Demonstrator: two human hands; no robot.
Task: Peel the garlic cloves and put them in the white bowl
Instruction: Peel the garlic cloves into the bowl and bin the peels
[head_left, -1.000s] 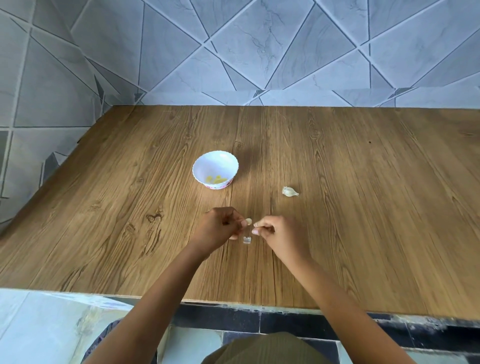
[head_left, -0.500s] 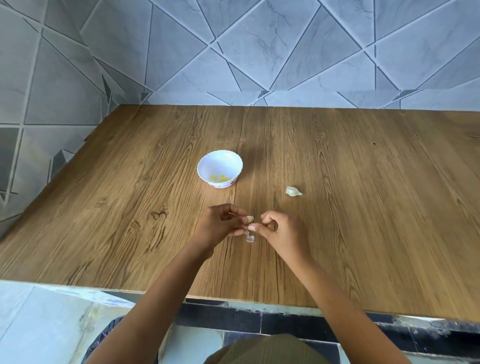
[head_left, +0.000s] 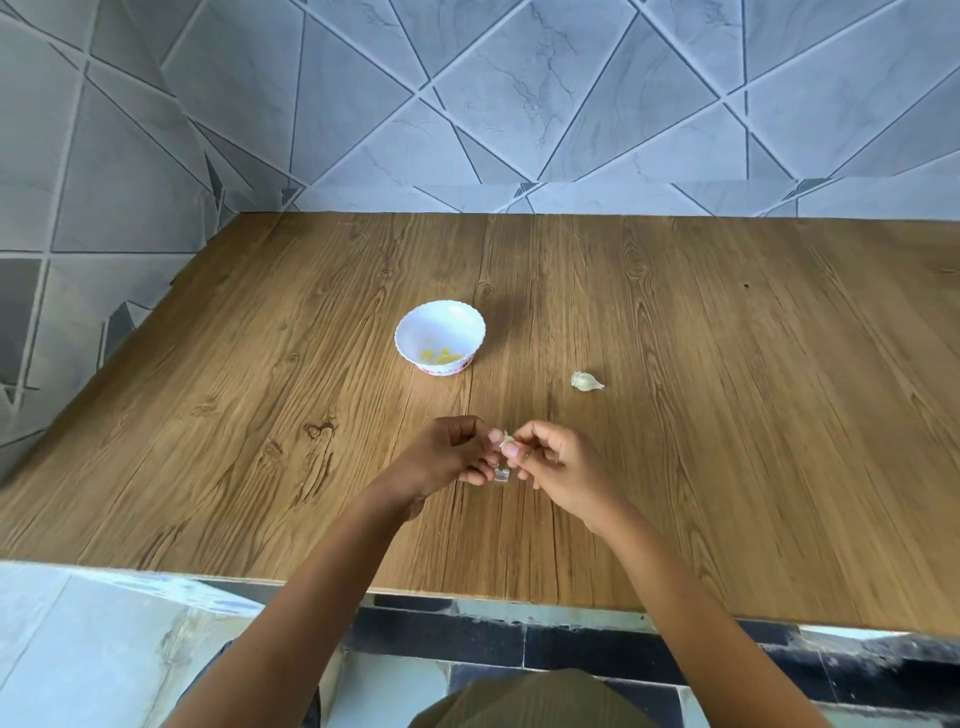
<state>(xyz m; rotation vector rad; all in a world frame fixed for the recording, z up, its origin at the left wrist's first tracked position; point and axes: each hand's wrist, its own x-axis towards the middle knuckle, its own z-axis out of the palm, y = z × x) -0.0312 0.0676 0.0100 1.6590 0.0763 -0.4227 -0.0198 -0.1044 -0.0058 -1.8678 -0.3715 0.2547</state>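
Note:
Both hands meet just above the wooden table (head_left: 727, 441). My left hand (head_left: 452, 454) and my right hand (head_left: 550, 460) pinch one small pale garlic clove (head_left: 506, 441) between their fingertips. A scrap of papery skin (head_left: 501, 475) lies on the table just under the hands. The white bowl (head_left: 410, 338) stands beyond my left hand and holds a few peeled yellowish cloves (head_left: 441, 356). One unpeeled clove (head_left: 587, 382) lies on the table beyond my right hand.
Grey tiled walls (head_left: 519, 104) close the table at the back and on the left. The table's near edge (head_left: 519, 605) runs below my forearms, with floor tiles beneath it.
The hands stay together on the clove, with only small shifts of the fingers. The camera has tilted slightly; bowl and loose clove have not moved.

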